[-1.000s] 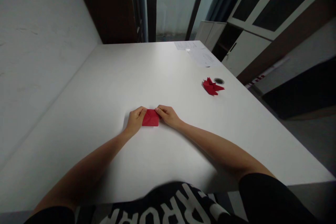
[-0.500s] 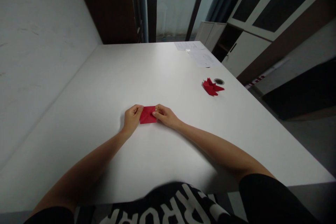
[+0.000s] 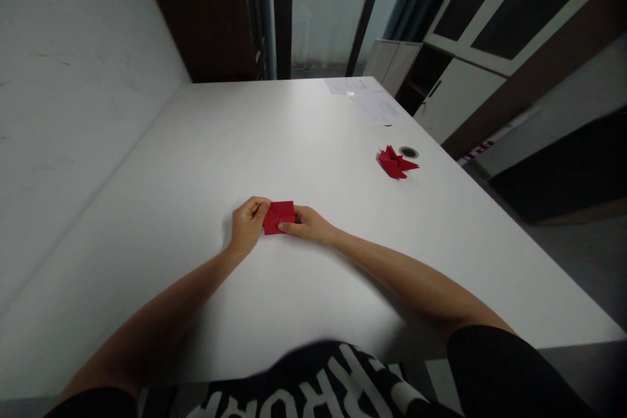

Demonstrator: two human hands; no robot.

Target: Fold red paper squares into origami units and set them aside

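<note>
A folded square of red origami paper lies on the white table, pinched between both hands. My left hand grips its left edge with thumb and fingers. My right hand presses on its lower right corner, the fingertips reaching under or across the fold. A diagonal crease shows on the paper's top face. Farther off, a finished-looking folded red paper figure with pointed flaps rests on the table, not touching either hand.
A round black grommet is set in the table next to the red figure. Sheets of white paper lie at the far right corner. A wall runs along the table's left side, and white cabinets stand beyond the right edge.
The red paper has turned and shifted slightly, its fold now looking different. My right hand has slid lower along the paper, and both hands have closed in on it.
</note>
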